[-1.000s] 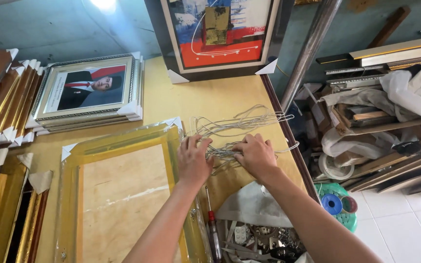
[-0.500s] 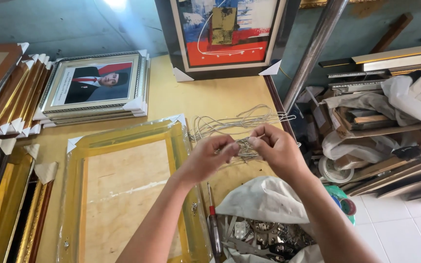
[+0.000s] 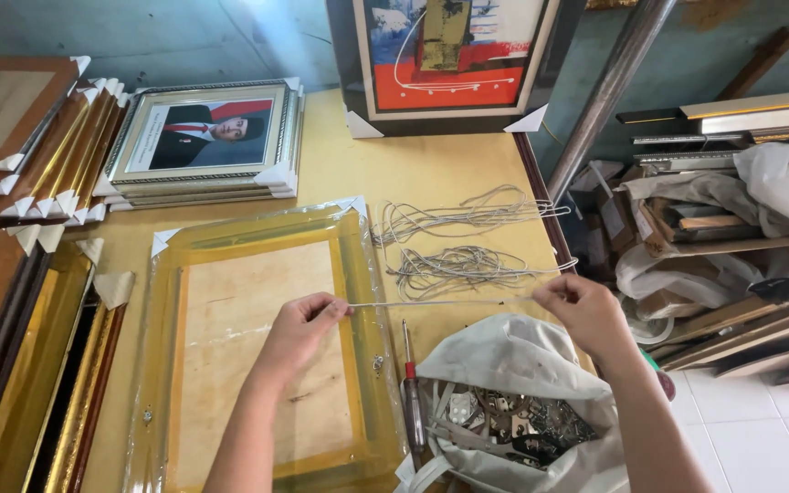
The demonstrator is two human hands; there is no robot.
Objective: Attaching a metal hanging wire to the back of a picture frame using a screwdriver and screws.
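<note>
String (image 3: 440, 302) ends hidden in both fists

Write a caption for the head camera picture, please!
Two hands, left hand and right hand, stretch a string over a gold frame.

A portrait (image 3: 205, 137) tops a stack of silver frames near the table's (image 3: 431, 169) far edge, left of centre. A painting (image 3: 454, 55) leans upright at the far edge. Gold frames (image 3: 57, 151) with white corner guards lie fanned at the far left corner. More frames (image 3: 20, 365) stand on edge along the left edge. A red-handled screwdriver (image 3: 410, 393) lies near the near edge, beside a pale bag (image 3: 504, 356) of metal fittings (image 3: 504, 424). Off the right edge, a metal pole (image 3: 609, 91) slants above piled mouldings (image 3: 732, 237).
</note>
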